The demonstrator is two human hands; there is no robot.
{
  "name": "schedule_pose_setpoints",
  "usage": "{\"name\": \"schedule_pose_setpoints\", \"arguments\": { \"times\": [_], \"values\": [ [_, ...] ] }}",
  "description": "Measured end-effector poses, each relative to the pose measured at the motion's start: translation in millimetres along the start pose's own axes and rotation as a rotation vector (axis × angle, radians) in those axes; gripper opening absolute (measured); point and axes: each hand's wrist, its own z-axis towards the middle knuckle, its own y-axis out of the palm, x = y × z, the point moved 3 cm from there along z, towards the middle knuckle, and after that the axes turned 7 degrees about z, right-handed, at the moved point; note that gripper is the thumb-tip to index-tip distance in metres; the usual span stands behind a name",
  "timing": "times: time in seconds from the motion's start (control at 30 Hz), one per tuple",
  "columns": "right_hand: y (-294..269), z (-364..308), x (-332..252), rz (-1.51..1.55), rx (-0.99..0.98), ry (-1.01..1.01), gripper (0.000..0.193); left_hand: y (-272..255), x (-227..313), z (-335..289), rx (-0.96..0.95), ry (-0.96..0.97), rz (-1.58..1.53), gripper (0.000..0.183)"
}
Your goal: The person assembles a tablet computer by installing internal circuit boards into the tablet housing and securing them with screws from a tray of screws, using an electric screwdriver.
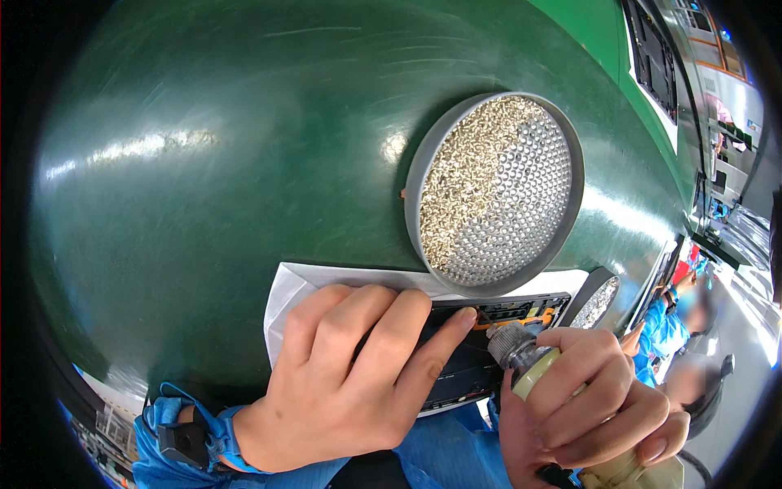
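Note:
A black electronic device (462, 376) with an orange strip and fine circuitry along its far edge lies before me on white paper. My left hand (350, 379) is laid over its left part, fingers curled past the far edge and thumb pressed near the circuitry. My right hand (582, 399) is wrapped around an electric screwdriver (513, 344) with a knurled metal nose and a pale body. The nose points at the right part of the device, close to my left thumb; whether the tip touches a screw is too small to tell.
Just beyond the device stands a round grey dish (577, 183) with a dimpled plate and many small gold screws. A smaller screw dish (593, 300) sits to the right. White paper (281, 297) covers part of the green table (244, 196). Co-workers in blue (664, 330) sit at right.

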Motion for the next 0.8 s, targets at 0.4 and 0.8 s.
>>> {"name": "schedule_pose_setpoints", "arguments": {
  "times": [0.4, 0.8],
  "values": [
    [2, 0, 1, -0.114, -0.049, 0.006, 0.065, 3, 9, 0, 0.090, -0.002, -0.018, 0.035],
    [-32, 16, 1, -0.039, 0.119, -0.057, 0.061, 6, 12, 2, -0.015, 0.037, 0.011, 0.034]
  ]
}}
